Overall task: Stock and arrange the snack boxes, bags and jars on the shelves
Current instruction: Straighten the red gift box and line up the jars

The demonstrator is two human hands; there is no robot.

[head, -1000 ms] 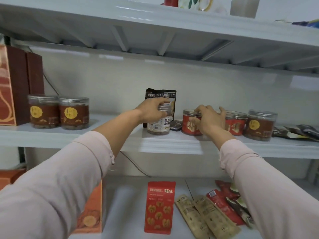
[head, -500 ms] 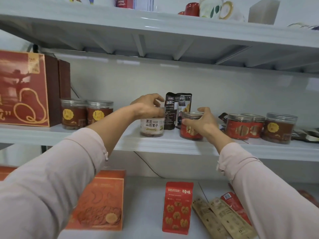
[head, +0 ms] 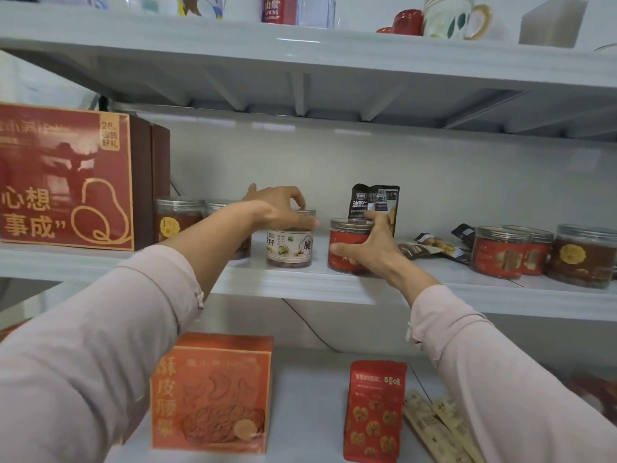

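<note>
Status: roughly mid-way, my read. The middle shelf [head: 300, 285] is partly sorted: big red gift box [head: 66, 175] upright at far left, two brown-label jars [head: 178, 218] just beside it, a cluster of red jars [head: 500, 253] plus one brown jar [head: 582, 257] at far right. Two jars are in hand at the centre, both standing on the shelf. The left hand [head: 283, 208] grips the white-label jar [head: 289, 250] from above, fingers curled over the lid. The right hand [head: 367, 245] wraps the red-label jar [head: 345, 252] from the side, thumb on the front, fingers round the far side. The two jars are near each other, not touching. Likely left to do: group these two with their kind, tidy the small dark packets [head: 430, 248] lying loose to the right, then sort the lower shelf [head: 300, 379], where an orange box [head: 212, 392], a red pouch [head: 375, 409] and kraft stick packs [head: 440, 429] sit (flat or leaning, can't tell). Materials: the jars are clear rigid plastic cylinders with paper label bands and should slide easily on the smooth painted shelf. The black pouch [head: 375, 203] behind the red-label jar is glossy film, upright, and probably tips easily. The boxes are printed card, square-edged.
</note>
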